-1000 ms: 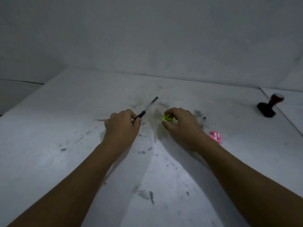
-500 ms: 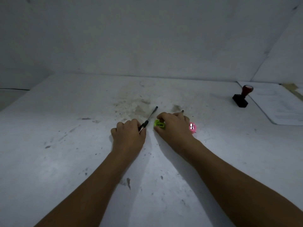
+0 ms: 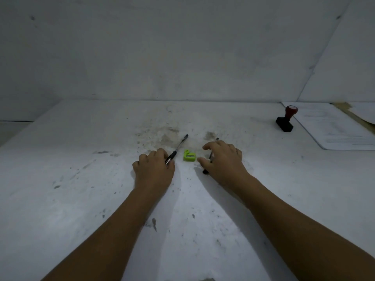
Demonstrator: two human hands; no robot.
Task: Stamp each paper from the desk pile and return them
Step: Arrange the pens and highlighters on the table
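A stamp [image 3: 285,121] with a black base and red handle stands at the far right of the white desk [image 3: 81,159]. Just right of it lies the pile of printed papers [image 3: 334,128]. My left hand [image 3: 154,170] is closed around a black pen [image 3: 179,146] whose tip points away from me. My right hand [image 3: 223,161] hovers with its fingers spread over a second dark pen [image 3: 211,156] that lies on the desk. Both hands are well left of the stamp and papers.
A small green sharpener [image 3: 189,156] lies loose on the desk between my hands. The desk surface is stained and smudged around it. A brown board edge [image 3: 353,114] shows beyond the papers. A white wall [image 3: 182,57] rises behind the desk.
My right hand let go of the green sharpener and shifted right over the second pen, hiding the small pink object. The view swung so the stamp and papers show more fully.
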